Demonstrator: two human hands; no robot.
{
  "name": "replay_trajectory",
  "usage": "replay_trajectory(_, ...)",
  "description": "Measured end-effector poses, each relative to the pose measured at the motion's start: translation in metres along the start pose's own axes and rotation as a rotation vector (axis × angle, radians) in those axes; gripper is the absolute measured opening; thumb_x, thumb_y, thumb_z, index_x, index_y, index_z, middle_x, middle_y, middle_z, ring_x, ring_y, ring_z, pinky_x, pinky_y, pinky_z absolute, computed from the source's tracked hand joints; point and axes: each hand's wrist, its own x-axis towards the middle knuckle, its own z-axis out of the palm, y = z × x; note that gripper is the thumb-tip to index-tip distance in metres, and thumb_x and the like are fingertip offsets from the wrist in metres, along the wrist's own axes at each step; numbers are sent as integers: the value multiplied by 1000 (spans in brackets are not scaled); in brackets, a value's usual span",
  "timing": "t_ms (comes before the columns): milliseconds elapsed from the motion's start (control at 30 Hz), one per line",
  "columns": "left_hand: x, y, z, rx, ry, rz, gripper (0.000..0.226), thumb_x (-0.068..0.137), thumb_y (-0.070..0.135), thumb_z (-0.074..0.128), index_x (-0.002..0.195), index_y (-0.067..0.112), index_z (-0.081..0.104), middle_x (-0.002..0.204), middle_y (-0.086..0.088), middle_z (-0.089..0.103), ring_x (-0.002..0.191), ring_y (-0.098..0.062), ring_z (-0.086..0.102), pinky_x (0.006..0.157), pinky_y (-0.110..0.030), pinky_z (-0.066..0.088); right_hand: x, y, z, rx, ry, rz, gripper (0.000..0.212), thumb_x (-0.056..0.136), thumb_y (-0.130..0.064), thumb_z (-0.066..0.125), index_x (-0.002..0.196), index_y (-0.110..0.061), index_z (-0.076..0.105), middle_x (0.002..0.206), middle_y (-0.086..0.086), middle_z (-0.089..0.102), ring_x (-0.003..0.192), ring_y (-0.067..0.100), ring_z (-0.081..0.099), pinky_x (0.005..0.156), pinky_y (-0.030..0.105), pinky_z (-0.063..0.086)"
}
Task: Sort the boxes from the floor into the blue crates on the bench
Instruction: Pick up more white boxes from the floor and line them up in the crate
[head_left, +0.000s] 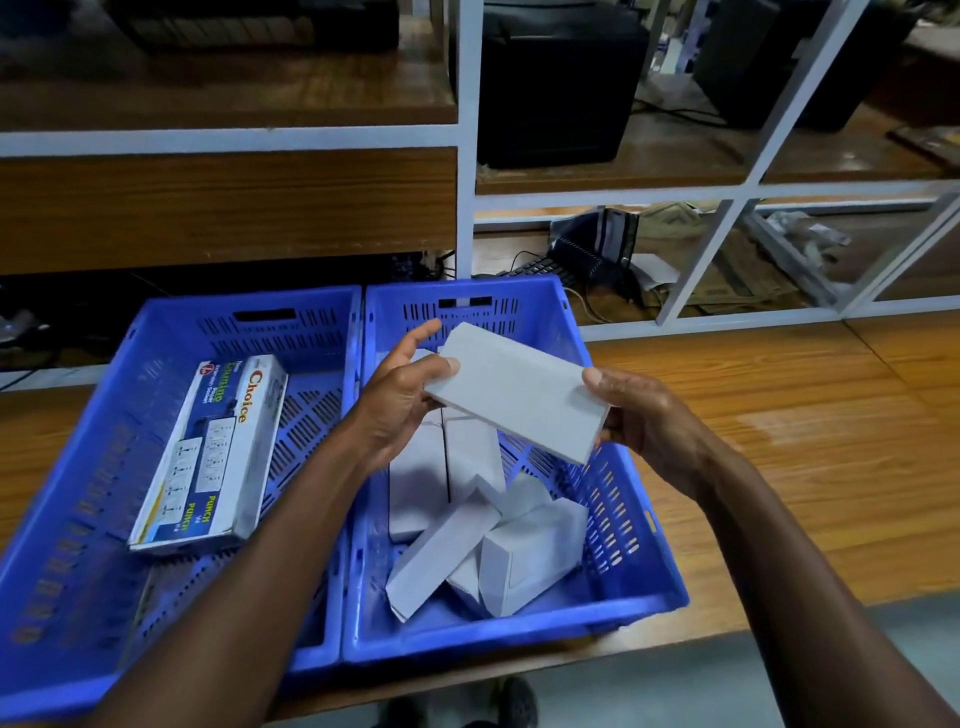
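- A stockroom or office storeroom, by the look of it.
- Far side: a white metal rack (466, 156) with wooden shelves, holding black equipment cases (556, 88).
- Low on the rack, right: a keyboard (540, 270), cables and loose packaging.
- Near: a wooden bench (779, 415) bearing two blue crates (649, 519) with boxed goods, one a printed socket box (208, 457).

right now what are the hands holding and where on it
A plain white box, held over the right blue crate. The left hand grips its left end, thumb on top; the right hand grips its right end.
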Motion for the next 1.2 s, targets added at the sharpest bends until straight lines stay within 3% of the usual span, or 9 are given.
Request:
replay_trajectory(133, 12, -6, 7, 43, -53, -30, 63, 86, 13, 67, 144, 27, 48, 99, -1, 75, 91, -19, 69, 82, -33, 53, 8, -3, -1, -135, 79, 56, 39, 88, -43, 76, 121, -24, 70, 109, 6, 78, 97, 22, 73, 81, 33, 53)
replay_trajectory(300, 32, -27, 11, -42, 114, -119, 34, 108, 28, 44, 138, 14, 54, 122, -7, 69, 96, -24, 69, 85, -33, 53, 19, 0, 1, -144, 258, 76, 26, 92, -36, 74, 115, -25, 71, 98, 0, 80, 88, 17, 75, 70, 27, 52)
replay_trajectory(400, 39, -57, 13, 434, 118, -225, 33, 104, 16, 45, 134, 15, 59, 128, -13, 68, 95, -23, 62, 77, -31, 47, 27, 7, 1, -77, 464, 89, 36, 91, -44, 73, 119, -21, 67, 104, 3, 77, 95, 22, 74, 75, 33, 55)
replay_trajectory(467, 38, -79, 26, 796, -82, -301, 32, 104, 20, 49, 131, 14, 64, 131, -12, 66, 103, -24, 62, 79, -30, 49, 33, 12, 6, -71, 504, 106, 45, 90, -49, 73, 123, -20, 63, 110, 6, 73, 97, 24, 72, 80, 40, 59)
replay_trajectory(567, 31, -102, 49, 1156, -340, -418, 50, 99, 48, 50, 137, 18, 61, 139, -8, 61, 121, -29, 61, 92, -30, 47, 43, 19, 19, -151, 466, 160, 53, 92, -48, 71, 133, -19, 55, 111, 5, 69, 93, 21, 71, 73, 42, 62)
replay_trajectory(667, 23, -116, 58, 1350, -399, -403, 80, 74, 77, 43, 139, 32, 57, 139, -4, 62, 127, -30, 57, 100, -35, 46, 57, 35, 33, -311, 420, 171, 46, 93, -44, 70, 128, -18, 56, 115, 5, 69, 96, 24, 70, 79, 50, 63)
replay_trajectory(800, 19, -127, 53, 1422, -408, -309, 67, 82, 67, 58, 141, 36, 51, 134, 0, 65, 126, -25, 58, 102, -43, 45, 71, 61, 44, -588, 381, 205, 46, 94, -34, 67, 130, -11, 48, 123, 11, 65, 105, 30, 64, 81, 34, 50)
replay_trajectory(1000, 14, -125, 46, 1491, -473, -265, 69, 82, 72, 54, 146, 49, 41, 139, -1, 63, 127, -30, 56, 102, -48, 46, 81, 93, 45, -726, 372, 336, 48, 99, -26, 59, 134, -4, 36, 131, 23, 60, 118, 41, 59, 91, 42, 48)
replay_trajectory(1200, 14, -117, 40, 1489, -493, -264, 63, 86, 65, 59, 143, 39, 47, 134, 2, 62, 125, -28, 56, 103, -47, 46, 87, 112, 48, -837, 343, 399, 70, 93, -18, 62, 146, -5, 18, 125, 25, 61, 112, 41, 63, 84, 41, 51)
